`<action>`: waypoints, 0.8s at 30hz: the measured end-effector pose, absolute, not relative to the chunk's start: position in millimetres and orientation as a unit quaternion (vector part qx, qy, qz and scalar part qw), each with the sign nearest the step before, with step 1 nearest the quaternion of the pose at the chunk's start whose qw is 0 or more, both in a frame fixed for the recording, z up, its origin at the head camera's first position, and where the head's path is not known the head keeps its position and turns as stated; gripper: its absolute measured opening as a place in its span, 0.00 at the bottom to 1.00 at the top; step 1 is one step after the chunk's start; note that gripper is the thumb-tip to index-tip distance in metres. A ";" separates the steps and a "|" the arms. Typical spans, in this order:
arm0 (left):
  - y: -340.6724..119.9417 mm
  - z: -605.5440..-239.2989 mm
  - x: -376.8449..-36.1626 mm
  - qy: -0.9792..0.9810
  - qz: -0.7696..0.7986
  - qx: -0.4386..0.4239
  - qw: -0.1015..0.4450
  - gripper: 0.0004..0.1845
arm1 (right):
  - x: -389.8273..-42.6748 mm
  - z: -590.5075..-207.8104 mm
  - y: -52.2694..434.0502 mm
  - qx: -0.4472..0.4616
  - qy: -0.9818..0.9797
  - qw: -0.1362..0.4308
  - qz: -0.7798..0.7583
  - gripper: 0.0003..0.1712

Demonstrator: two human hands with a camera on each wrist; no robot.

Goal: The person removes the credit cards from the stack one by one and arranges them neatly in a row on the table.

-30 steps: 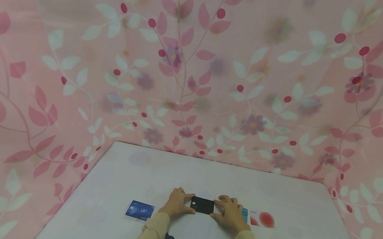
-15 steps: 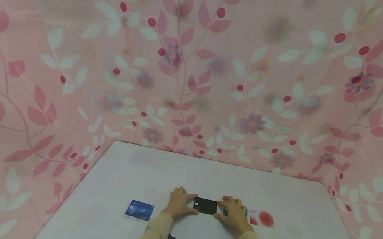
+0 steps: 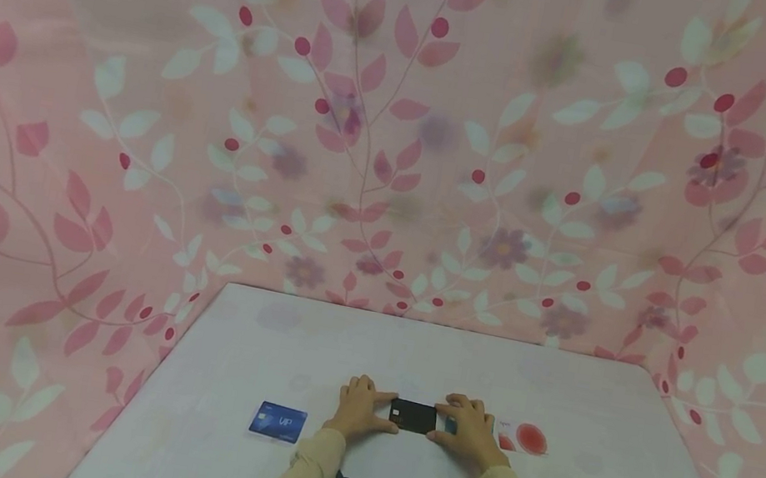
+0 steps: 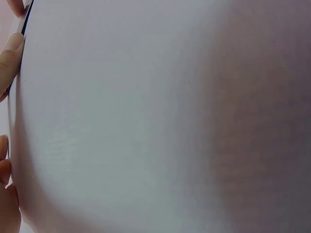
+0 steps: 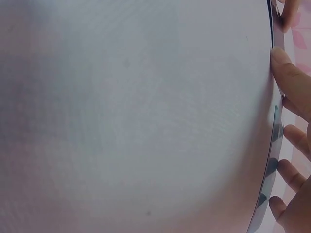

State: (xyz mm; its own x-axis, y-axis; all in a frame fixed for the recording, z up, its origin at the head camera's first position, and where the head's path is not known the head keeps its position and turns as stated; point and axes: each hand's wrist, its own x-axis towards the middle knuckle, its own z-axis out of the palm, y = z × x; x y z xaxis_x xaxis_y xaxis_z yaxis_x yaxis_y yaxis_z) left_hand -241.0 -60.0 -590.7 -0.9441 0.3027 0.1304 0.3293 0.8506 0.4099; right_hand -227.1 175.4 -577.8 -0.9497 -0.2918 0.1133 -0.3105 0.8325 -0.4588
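A black bank card (image 3: 412,416) with a chip at its left end lies between my hands in the head view. My left hand (image 3: 353,409) pinches its left end, index finger at the upper corner and thumb at the lower. At the right end, my right hand (image 3: 469,432) holds it the same way. Partly hidden under the right hand is a teal card (image 3: 451,425). Both wrist views show mostly tabletop, with left fingertips (image 4: 14,43) and right fingertips (image 5: 282,56) at the card's thin edge.
A blue card marked VIP (image 3: 278,422) lies to the left. Right of my right hand is a white card with a red circle (image 3: 532,439). All rest on a white-covered table (image 3: 307,328), backed by a pink floral curtain (image 3: 398,148).
Both hands and the black card have shifted slightly to the right. The right hand now overlaps the teal card differently; the other cards have stayed put.
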 end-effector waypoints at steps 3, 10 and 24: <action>-58.5 -592.7 -240.8 -0.965 -0.202 -0.163 0.035 0.35 | -227.2 -579.5 176.3 0.160 -0.957 0.024 0.242 0.29; -55.1 -587.5 -234.6 -0.965 -0.204 -0.156 0.041 0.36 | -227.5 -581.5 177.9 0.158 -0.957 0.029 0.243 0.28; -54.1 -588.7 -232.8 -0.966 -0.196 -0.160 0.050 0.35 | -222.7 -579.3 184.3 0.168 -0.956 0.030 0.238 0.26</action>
